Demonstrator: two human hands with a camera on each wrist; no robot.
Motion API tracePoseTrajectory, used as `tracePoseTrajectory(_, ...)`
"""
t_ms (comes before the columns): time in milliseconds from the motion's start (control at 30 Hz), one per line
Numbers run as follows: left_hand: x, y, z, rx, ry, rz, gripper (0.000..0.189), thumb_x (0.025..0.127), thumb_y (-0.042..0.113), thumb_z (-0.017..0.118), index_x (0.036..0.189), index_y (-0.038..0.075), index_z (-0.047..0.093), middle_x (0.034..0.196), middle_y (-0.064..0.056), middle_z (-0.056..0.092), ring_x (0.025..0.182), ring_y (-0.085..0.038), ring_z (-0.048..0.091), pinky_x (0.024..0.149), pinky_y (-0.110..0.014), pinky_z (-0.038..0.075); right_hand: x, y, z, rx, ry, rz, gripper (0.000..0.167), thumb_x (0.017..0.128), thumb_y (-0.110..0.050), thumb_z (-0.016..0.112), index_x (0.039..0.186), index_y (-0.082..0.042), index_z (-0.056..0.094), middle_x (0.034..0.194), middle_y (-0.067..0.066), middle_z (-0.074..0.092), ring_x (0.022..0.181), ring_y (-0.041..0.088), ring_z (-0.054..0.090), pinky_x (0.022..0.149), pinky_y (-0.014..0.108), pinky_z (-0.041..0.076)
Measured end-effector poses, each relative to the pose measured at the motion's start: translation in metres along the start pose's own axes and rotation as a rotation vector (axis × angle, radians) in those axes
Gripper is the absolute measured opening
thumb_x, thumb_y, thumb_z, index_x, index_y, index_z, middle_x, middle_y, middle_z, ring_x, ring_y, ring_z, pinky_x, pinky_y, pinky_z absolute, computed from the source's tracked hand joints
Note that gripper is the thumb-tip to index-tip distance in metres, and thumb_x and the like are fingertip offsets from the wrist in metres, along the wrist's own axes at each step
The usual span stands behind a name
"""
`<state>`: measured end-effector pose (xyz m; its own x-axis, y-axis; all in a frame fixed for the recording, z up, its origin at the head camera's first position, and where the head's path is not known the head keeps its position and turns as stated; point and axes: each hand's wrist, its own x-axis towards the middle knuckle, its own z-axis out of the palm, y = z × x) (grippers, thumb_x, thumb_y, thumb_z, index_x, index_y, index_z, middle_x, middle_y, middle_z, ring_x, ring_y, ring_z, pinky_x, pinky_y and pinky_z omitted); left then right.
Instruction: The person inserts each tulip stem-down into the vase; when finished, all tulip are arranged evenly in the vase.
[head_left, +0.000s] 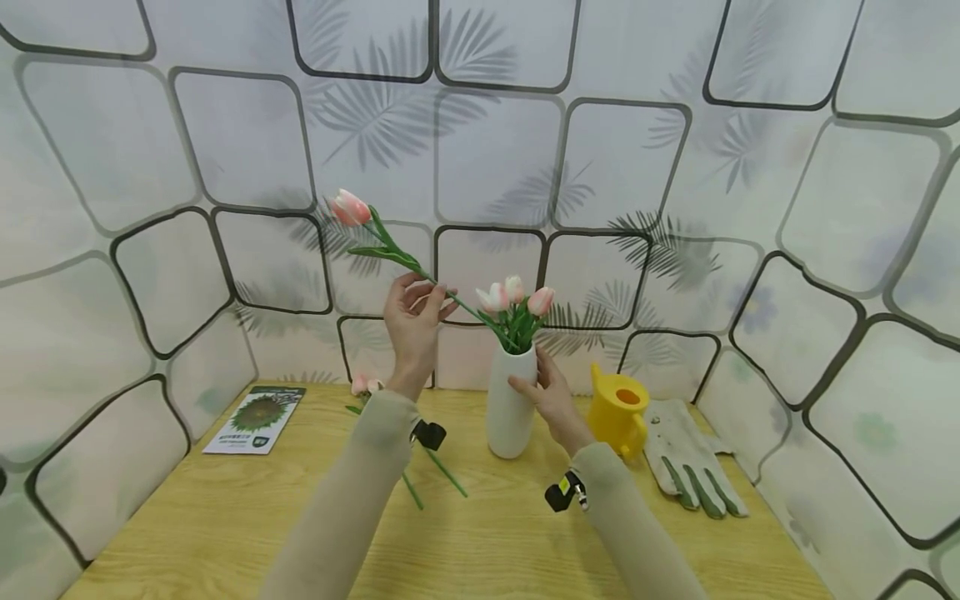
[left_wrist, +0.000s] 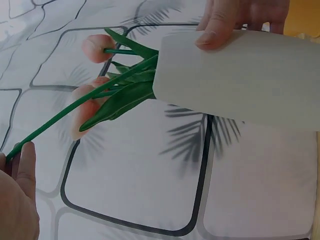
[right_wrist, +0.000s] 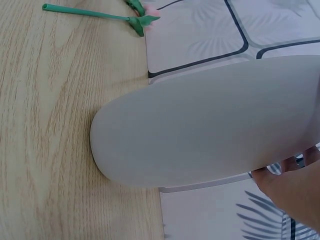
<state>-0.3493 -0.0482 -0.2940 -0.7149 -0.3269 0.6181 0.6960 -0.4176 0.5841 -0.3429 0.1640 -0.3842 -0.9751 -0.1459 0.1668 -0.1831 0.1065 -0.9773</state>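
Note:
My left hand (head_left: 417, 327) pinches the stem of an artificial pink tulip (head_left: 349, 208), which slants with its bloom up to the left. The lower end of that stem (left_wrist: 82, 101) reaches the mouth of a white vase (head_left: 512, 408), and its tip is hidden among the leaves. Several pale pink tulips (head_left: 513, 290) stand in the vase, blooms just above the rim. My right hand (head_left: 557, 402) holds the upper right side of the vase, thumb on the front and fingers behind. The vase's base rests on the wooden table (right_wrist: 45, 150).
More tulips (head_left: 446, 473) lie on the table behind my left forearm, partly hidden. A seed packet with a flower picture (head_left: 257, 419) lies at the left. To the right are a yellow watering can (head_left: 611, 417) and grey-green gloves (head_left: 690, 462). A patterned curtain (head_left: 495, 150) surrounds the table.

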Motion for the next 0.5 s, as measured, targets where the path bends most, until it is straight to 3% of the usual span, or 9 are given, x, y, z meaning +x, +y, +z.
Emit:
tracePoseTrajectory(200,-0.008,-0.011,0.007,0.117,-0.062,-0.042,0.018,0.091,-0.004,0.065,0.106,0.005,0.06,0.087,-0.003,0.063,0.08,-0.021,0.07,0.074,-0.036,0.063,-0.008,-0.01,0.002,-0.02,-0.003,0.0,0.082,0.096,-0.016,0.065,0.158,-0.011,0.013,0.163,0.013,0.021,0.148,0.035,0.025,0.121,0.057,0.022)
tracePoseTrajectory(400,-0.016,-0.022,0.014,0.247,-0.172,-0.033,0.025,0.094,0.005,0.065,0.115,-0.007,0.059,0.097,-0.024,0.065,0.087,-0.042,0.067,0.076,-0.043,0.062,0.004,0.006,-0.002,0.01,0.002,-0.021,0.083,0.094,-0.018,0.067,0.158,-0.014,0.014,0.163,0.011,0.021,0.148,0.035,0.025,0.121,0.057,0.021)
tracePoseTrajectory(500,-0.02,-0.027,0.016,0.318,-0.23,-0.027,0.027,0.094,0.007,0.065,0.116,-0.007,0.06,0.1,-0.028,0.066,0.088,-0.045,0.067,0.076,-0.041,0.063,0.009,0.016,-0.002,0.017,0.013,-0.025,0.085,0.093,-0.023,0.069,0.158,-0.018,0.015,0.163,0.009,0.022,0.148,0.033,0.025,0.121,0.056,0.02)
